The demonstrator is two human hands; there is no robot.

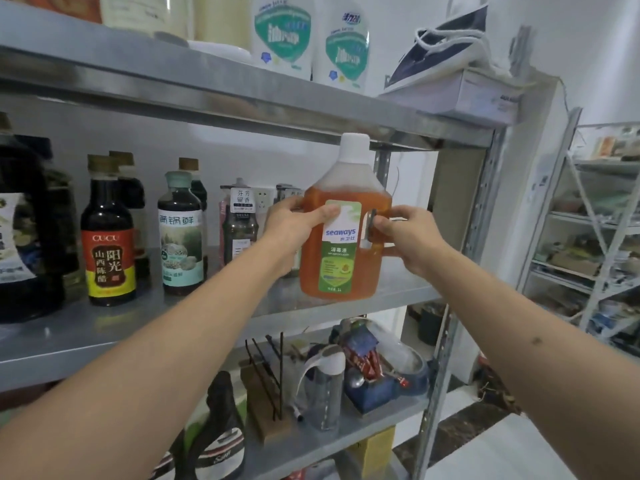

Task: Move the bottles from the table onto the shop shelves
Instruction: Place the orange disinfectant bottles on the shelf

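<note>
Head view: you hold a big amber-liquid jug with a white cap and green "seaways" label (341,237) upright at the middle shelf.

Your left hand (294,223) grasps the jug's left side, thumb lying across the label; your right hand (412,237) curls its fingers round the moulded handle on the right. The jug's base sits at the front edge of the grey metal shelf (104,327); whether it rests there I cannot tell. Further left on that shelf stand a dark vinegar bottle with a red-and-yellow label (109,244) and a dark sauce bottle with a pale green cap (180,233). Above, two white detergent bottles (311,39) stand beside a blue-and-white steam iron (446,50).
</note>
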